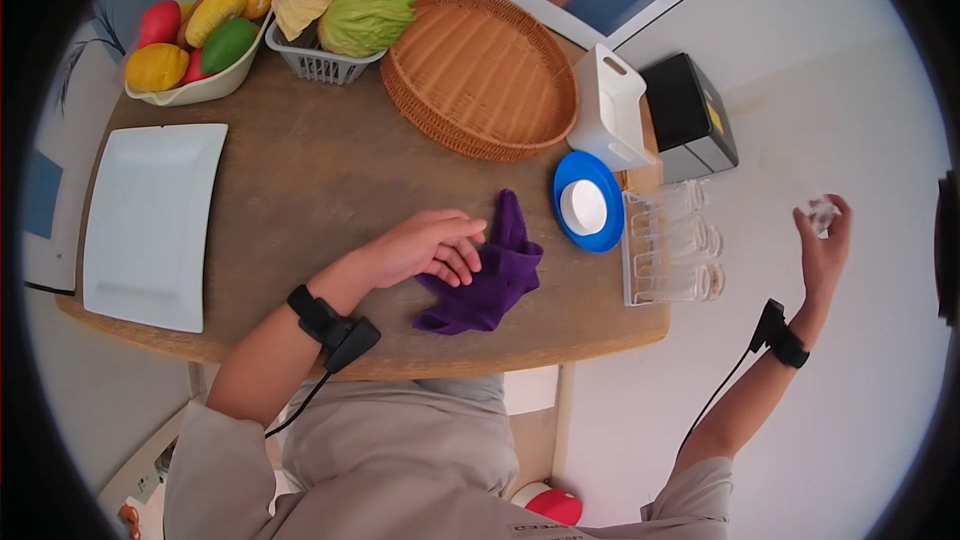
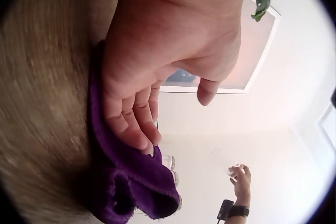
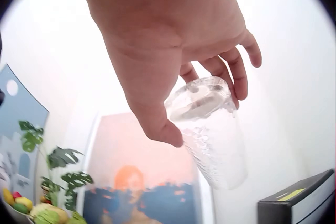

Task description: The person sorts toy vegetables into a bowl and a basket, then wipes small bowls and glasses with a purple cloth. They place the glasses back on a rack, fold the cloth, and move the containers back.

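Note:
Out past the right side of the table, my right hand [image 1: 826,255] holds a clear drinking glass [image 3: 220,145]. Thumb and fingers grip it around its thick base, and its body hangs downward in the right wrist view. My left hand [image 1: 415,248] is over the left part of a crumpled purple cloth [image 1: 500,285], palm turned inward and fingers loosely bent, holding nothing. In the left wrist view its fingertips [image 2: 139,141] are right at the cloth's upper fold. More clear glasses [image 1: 685,238] sit on their sides in a white rack [image 1: 628,270] at the table's right edge.
A blue plate [image 1: 562,170] with a white bowl [image 1: 583,207] sits left of the rack. Behind are a wicker tray [image 1: 480,70], white bin [image 1: 605,105], black box [image 1: 685,100], vegetable basket [image 1: 325,65] and fruit bowl [image 1: 215,88]. A white rectangular plate [image 1: 150,225] lies left.

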The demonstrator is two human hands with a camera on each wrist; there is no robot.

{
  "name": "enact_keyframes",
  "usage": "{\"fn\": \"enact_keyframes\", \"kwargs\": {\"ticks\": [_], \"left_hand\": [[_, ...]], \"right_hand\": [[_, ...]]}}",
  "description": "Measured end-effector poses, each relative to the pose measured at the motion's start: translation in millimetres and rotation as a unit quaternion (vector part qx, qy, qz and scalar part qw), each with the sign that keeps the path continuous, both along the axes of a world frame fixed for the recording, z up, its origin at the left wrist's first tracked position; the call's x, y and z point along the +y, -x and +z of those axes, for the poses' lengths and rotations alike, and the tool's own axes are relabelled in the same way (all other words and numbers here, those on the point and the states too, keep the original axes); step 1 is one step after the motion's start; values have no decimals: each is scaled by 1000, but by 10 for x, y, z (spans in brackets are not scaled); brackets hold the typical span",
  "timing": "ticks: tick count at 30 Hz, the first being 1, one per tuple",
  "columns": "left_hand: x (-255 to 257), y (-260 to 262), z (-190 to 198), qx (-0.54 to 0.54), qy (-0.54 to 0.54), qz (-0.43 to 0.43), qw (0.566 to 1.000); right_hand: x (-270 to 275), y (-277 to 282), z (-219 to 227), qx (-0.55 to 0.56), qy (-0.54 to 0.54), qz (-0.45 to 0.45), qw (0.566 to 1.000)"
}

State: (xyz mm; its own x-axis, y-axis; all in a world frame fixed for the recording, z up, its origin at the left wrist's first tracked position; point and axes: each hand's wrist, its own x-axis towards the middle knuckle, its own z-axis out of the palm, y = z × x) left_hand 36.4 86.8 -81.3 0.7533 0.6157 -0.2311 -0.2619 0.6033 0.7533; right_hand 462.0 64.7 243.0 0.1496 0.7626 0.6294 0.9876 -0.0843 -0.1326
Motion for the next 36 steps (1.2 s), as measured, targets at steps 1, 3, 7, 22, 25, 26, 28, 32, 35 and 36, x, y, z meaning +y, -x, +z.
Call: {"fn": "enact_keyframes", "kwargs": {"ticks": [1,3,7,22,25,26,28,32,35,36], "left_hand": [[-23,-4,34,11,-22,-9,1000],[-111,-22,245,-18,-65,54,996],[-356,-199,655,-98,-128,206,965],[-264,365,356,374,-357,323,792],[-255,308,340,416,-388,285,771],[-249,293,307,418,-378,274,779],[-240,288,210,404,-373,271,790],[-363,216,181,350,-402,349,771],[-540,262,425,298,-466,450,702],[-603,298,529,275,-492,482,672]], "right_hand": [[-52,130,-184,32,-20,52,998],[-115,403,-587,97,-69,152,981],[-348,1838,-1771,234,27,276,932],[-944,1457,-2770,150,274,291,904],[-1146,1216,-2884,186,280,261,905],[-1214,1160,-2894,212,259,239,911],[-1323,1148,-2705,260,216,194,921],[-1460,1220,-2423,478,-40,207,852],[-1426,1313,-2208,472,-87,291,828],[-1424,1403,-2143,460,-45,303,833]]}}
